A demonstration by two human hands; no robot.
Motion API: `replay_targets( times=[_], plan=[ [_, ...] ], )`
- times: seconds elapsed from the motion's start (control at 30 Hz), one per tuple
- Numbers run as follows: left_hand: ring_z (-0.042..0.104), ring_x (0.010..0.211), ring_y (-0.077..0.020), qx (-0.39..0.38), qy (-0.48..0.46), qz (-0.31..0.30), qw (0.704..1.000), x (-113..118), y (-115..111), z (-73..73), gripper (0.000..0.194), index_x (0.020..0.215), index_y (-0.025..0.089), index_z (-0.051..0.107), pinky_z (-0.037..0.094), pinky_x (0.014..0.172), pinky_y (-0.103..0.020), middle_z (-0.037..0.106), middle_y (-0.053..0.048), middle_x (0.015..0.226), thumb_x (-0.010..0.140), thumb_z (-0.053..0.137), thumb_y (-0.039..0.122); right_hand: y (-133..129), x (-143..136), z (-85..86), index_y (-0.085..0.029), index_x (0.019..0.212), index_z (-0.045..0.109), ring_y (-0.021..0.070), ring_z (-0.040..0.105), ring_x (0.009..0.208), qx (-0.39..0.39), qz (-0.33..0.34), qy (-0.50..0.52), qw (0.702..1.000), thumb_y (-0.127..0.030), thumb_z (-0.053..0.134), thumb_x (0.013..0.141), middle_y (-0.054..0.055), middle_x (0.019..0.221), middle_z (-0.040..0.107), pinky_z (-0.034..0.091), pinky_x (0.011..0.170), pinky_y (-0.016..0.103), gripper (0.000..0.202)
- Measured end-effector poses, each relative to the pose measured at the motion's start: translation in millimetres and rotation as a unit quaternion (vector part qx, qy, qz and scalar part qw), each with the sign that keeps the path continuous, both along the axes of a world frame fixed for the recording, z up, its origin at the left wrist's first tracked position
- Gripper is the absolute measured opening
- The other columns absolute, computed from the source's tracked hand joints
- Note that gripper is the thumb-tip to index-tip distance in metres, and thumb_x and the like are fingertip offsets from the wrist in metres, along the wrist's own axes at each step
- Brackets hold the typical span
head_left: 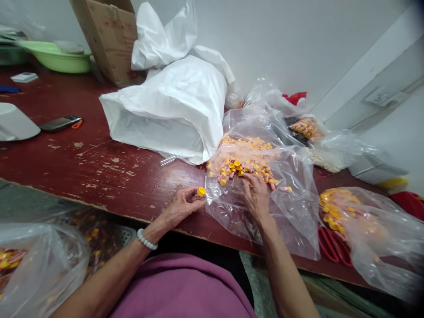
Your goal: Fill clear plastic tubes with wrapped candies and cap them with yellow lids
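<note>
while our left hand (188, 203) pinches a yellow-capped piece (201, 192) over the table's (132, 176) front edge, our right hand (256, 194) reaches with bent fingers into the yellow-capped pieces (236, 168) at the mouth of the clear bag (291, 221); whether it grips one, we cannot tell. the white sack (185, 97) lies just beside them.

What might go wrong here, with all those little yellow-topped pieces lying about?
The loose yellow-topped pieces lie at the mouth of the clear bag, so the right hand might scatter some. The left hand holds one close to the table's front edge, where it could drop. The clear tubes look free to roll.
</note>
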State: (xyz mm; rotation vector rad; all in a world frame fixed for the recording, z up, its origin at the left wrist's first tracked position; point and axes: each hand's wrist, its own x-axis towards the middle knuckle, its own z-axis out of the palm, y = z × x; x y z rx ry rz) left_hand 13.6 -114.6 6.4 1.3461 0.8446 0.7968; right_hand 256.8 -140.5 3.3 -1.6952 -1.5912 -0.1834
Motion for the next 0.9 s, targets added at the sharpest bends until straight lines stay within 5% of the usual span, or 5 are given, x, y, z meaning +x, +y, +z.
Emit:
replay_targets(
  times=[0.23, 0.37, 0.5, 0.63, 0.9],
  plan=[
    [0.047, 0.047, -0.0065, -0.066, -0.027, -0.024, 0.997, 4.0, -1.4, -9.0, 0.030, 0.088, 0.016, 0.056, 0.036, 0.041, -0.017, 0.054, 0.005, 0.065, 0.070, 0.069, 0.036, 9.9, 45.7, -31.4, -0.020, 0.094, 0.069, 0.0259, 0.053, 0.094, -0.096, -0.058, -0.100, 0.989, -0.025, 0.056, 0.085, 0.009, 0.095, 0.068, 0.039, 0.089, 0.046, 0.017],
    [0.047, 0.057, -0.0067, 0.022, 0.011, -0.033, 0.999, 8.5, -0.2, -12.3, 0.022, 0.089, 0.014, 0.059, 0.037, 0.051, -0.017, 0.056, 0.003, 0.072, 0.076, 0.064, 0.031, 0.7, 19.4, -11.6, -0.016, 0.095, 0.066, 0.0250, 0.056, 0.092, -0.084, -0.049, -0.065, 0.993, -0.026, 0.052, 0.088, 0.011, 0.094, 0.066, 0.042, 0.086, 0.044, 0.019],
    [0.050, 0.069, -0.0108, 0.124, 0.100, -0.025, 0.987, 11.0, -1.0, -9.0, 0.016, 0.088, 0.013, 0.062, 0.039, 0.063, -0.021, 0.059, 0.001, 0.077, 0.077, 0.058, 0.024, -22.6, -31.3, 27.2, -0.021, 0.106, 0.060, 0.0173, 0.059, 0.093, -0.056, 0.154, 0.097, 0.982, -0.026, 0.047, 0.093, 0.006, 0.100, 0.063, 0.048, 0.082, 0.032, 0.020],
    [0.052, 0.072, -0.0135, 0.200, 0.160, -0.027, 0.966, 12.9, -5.1, -4.2, 0.019, 0.092, 0.013, 0.064, 0.041, 0.068, -0.024, 0.062, -0.001, 0.079, 0.077, 0.053, 0.019, -38.4, -73.8, 49.5, -0.021, 0.105, 0.060, 0.0150, 0.057, 0.098, -0.060, 0.297, 0.074, 0.950, -0.016, 0.045, 0.093, 0.007, 0.103, 0.059, 0.047, 0.085, 0.029, 0.020],
    [0.053, 0.070, -0.0135, 0.195, 0.130, -0.035, 0.971, 12.2, -8.6, -6.0, 0.016, 0.087, 0.014, 0.063, 0.041, 0.064, -0.023, 0.062, -0.001, 0.077, 0.080, 0.055, 0.026, -43.2, -78.1, 41.6, -0.020, 0.113, 0.052, 0.0192, 0.049, 0.115, -0.037, 0.253, 0.025, 0.966, -0.009, 0.052, 0.083, 0.008, 0.121, 0.055, 0.039, 0.100, 0.037, 0.032]
  ],
)
